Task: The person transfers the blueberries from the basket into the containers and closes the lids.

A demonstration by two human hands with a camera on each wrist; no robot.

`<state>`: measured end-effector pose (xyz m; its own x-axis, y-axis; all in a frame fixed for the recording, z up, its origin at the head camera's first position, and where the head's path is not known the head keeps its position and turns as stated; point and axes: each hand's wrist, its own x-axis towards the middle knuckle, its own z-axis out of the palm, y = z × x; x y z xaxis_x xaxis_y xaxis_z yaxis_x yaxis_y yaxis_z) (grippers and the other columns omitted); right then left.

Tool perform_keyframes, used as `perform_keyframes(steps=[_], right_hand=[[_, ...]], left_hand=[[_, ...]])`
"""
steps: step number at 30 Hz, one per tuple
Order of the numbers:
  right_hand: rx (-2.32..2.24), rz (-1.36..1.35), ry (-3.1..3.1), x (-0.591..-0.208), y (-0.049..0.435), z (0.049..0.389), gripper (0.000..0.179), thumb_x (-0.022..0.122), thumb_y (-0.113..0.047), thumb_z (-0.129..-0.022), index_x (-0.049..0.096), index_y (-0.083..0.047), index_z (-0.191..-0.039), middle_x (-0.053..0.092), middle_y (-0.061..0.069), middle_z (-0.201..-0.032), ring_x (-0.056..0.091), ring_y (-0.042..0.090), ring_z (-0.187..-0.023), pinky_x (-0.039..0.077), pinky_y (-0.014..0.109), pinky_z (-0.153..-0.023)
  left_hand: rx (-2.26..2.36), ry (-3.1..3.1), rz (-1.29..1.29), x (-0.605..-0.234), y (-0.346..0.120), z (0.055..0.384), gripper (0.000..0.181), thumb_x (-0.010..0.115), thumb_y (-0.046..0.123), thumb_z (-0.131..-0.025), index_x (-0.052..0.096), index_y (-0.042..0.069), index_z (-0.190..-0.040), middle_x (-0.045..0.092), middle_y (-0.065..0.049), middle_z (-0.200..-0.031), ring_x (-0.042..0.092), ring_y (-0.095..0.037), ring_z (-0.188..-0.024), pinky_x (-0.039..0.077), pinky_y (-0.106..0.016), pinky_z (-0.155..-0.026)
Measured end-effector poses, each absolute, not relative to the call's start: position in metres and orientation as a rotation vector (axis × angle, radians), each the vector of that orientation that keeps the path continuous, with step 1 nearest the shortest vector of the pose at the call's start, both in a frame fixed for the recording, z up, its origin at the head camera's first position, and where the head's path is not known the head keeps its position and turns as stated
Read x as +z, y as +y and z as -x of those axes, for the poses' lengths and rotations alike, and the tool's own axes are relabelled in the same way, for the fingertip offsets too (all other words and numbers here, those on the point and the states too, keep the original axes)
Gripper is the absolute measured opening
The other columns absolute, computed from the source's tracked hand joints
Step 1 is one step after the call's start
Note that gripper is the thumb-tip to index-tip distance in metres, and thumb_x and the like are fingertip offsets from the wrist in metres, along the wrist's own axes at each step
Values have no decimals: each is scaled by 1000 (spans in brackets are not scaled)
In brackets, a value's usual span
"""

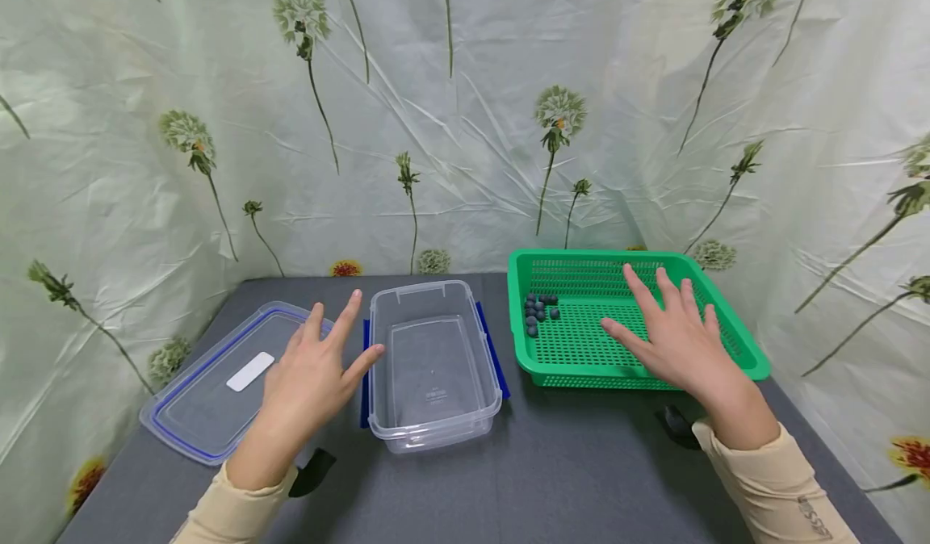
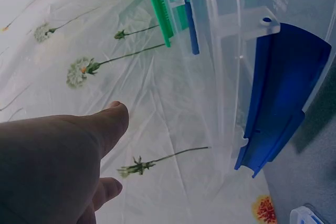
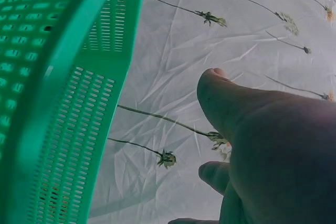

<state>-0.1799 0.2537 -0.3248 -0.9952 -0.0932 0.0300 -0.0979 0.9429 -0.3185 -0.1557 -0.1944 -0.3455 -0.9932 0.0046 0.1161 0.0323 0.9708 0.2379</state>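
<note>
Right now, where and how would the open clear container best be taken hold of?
Probably by the rim at the near short end of the clear container, coming from the front and hooking underneath: the rim juts past the wall there, while blue latches flank both long sides.

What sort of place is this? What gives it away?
Probably a staged tabletop recording booth: a flower-print sheet hangs behind and beside a grey table that bears a green basket and a clear container.
</note>
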Motion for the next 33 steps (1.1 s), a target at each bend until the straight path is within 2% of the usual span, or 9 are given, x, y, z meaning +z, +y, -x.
perform_keyframes(steps=[2, 6, 10, 13, 16, 22, 27, 30, 33], right_hand=[[496, -170, -3089, -322, 253, 182, 97, 48, -74, -104, 0, -27, -174, 0, 36, -175, -2, 70, -155, 6, 91, -116], [474, -224, -3093, -315, 253, 189, 94, 50, -69, -106, 4, -24, -175, 7, 37, -175, 7, 69, -155, 12, 88, -118], [463, -308, -3074, -309, 252, 196, 90, 54, -61, -108, 11, -19, -174, 17, 39, -172, 22, 66, -154, 28, 85, -115], [482, -380, -3064, -305, 253, 202, 86, 56, -57, -109, 15, -17, -174, 24, 38, -170, 31, 64, -150, 39, 82, -109], [525, -434, -3072, -301, 254, 208, 84, 55, -55, -110, 16, -17, -174, 29, 37, -168, 37, 63, -147, 42, 80, -107], [617, -516, -3083, -297, 256, 222, 81, 57, -50, -110, 19, -17, -173, 42, 33, -163, 49, 53, -143, 48, 71, -106], [677, -569, -3101, -298, 256, 233, 78, 59, -45, -111, 24, -13, -172, 55, 31, -154, 64, 46, -129, 55, 60, -97], [723, -578, -3130, -299, 254, 239, 76, 58, -44, -111, 24, -14, -172, 57, 31, -153, 64, 48, -131, 57, 59, -98], [776, -589, -3155, -300, 252, 246, 74, 58, -43, -112, 25, -14, -172, 58, 30, -152, 63, 48, -133, 58, 58, -97]], left_hand=[[-372, -3004, 30, -347, -196, 156, 86, 55, 65, -105, 12, 35, -174, 31, -37, -167, 53, -62, -134, 56, -78, -86], [-416, -3009, 32, -350, -200, 156, 87, 53, 68, -105, 10, 36, -174, 43, -37, -157, 65, -58, -117, 59, -69, -75], [-462, -3006, 44, -354, -205, 158, 88, 55, 67, -105, 10, 34, -174, 51, -38, -149, 69, -53, -104, 59, -62, -69], [-502, -2994, 47, -358, -208, 159, 88, 58, 63, -105, 13, 32, -174, 55, -37, -144, 70, -51, -100, 59, -62, -70], [-542, -2973, 65, -362, -211, 161, 87, 60, 61, -105, 18, 27, -174, 58, -38, -139, 69, -53, -101, 58, -65, -75], [-644, -2970, 94, -369, -215, 164, 87, 62, 59, -105, 23, 19, -172, 62, -37, -139, 65, -57, -118, 54, -73, -92], [-763, -3007, 79, -375, -217, 165, 89, 63, 59, -104, 22, 19, -173, 67, -30, -133, 73, -39, -104, 56, -66, -91], [-849, -3023, 79, -379, -218, 164, 89, 64, 57, -104, 22, 19, -173, 69, -29, -133, 76, -30, -98, 58, -63, -91], [-932, -3032, 90, -384, -218, 165, 88, 65, 56, -104, 22, 20, -173, 71, -28, -133, 77, -28, -98, 60, -59, -91]])
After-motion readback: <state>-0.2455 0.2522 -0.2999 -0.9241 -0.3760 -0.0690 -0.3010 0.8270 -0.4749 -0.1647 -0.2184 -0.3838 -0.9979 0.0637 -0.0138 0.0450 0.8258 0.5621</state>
